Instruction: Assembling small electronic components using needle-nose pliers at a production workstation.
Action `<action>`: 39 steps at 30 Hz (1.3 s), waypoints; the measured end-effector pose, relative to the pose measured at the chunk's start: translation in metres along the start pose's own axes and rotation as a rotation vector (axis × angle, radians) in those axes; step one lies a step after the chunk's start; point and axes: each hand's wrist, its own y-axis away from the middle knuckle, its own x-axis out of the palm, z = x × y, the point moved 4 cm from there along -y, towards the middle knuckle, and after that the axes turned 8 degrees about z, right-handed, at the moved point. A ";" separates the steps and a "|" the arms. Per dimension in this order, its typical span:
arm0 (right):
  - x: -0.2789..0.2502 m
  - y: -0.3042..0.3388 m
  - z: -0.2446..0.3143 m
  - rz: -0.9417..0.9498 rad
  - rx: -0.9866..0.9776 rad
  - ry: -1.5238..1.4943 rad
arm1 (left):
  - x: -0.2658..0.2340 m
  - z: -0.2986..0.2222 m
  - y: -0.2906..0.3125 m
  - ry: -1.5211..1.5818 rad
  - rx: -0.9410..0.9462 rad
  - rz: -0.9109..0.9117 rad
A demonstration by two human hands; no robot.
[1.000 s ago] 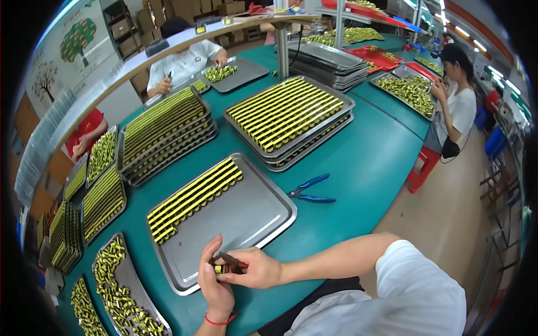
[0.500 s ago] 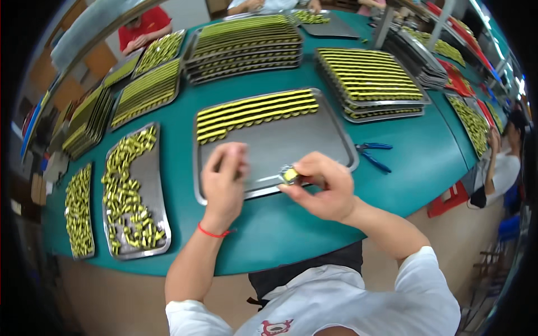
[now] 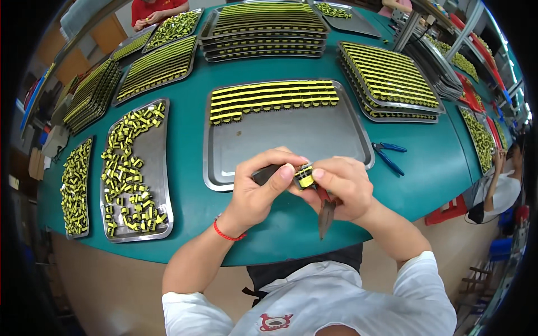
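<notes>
Close to the front of my tray, both hands meet around one small yellow-and-black component [image 3: 305,178]. My left hand [image 3: 260,187] pinches it with thumb and fingers. From the other side, the thumb and fingers of my right hand [image 3: 347,187] grip it too. Below the right fingers juts a dark pointed strip [image 3: 327,217] with some red beside it; its kind cannot be made out. The metal tray [image 3: 291,134] behind my hands carries rows of yellow-and-black components [image 3: 274,95] along its far side, the nearest row short and at the left.
Left of my tray lies a tray of loose components [image 3: 131,179], with another heap [image 3: 77,187] beyond it. Blue-handled cutters [image 3: 389,157] rest at the right. Stacked filled trays [image 3: 389,75] stand behind them, more [image 3: 263,28] at the back. A person in red [image 3: 157,11] sits far left.
My left hand has come right to join the right hand at the component. The dark pointed strip now shows below the right fingers. The view has shifted slightly.
</notes>
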 end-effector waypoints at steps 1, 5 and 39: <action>0.003 -0.003 0.001 -0.032 0.089 -0.054 | -0.002 -0.001 0.001 -0.032 0.013 -0.028; 0.011 -0.004 -0.020 -0.005 0.704 -0.633 | -0.023 -0.007 -0.006 -0.180 -0.163 -0.327; 0.120 -0.037 -0.114 0.557 0.742 0.076 | -0.148 -0.015 0.016 -1.438 -0.361 -0.715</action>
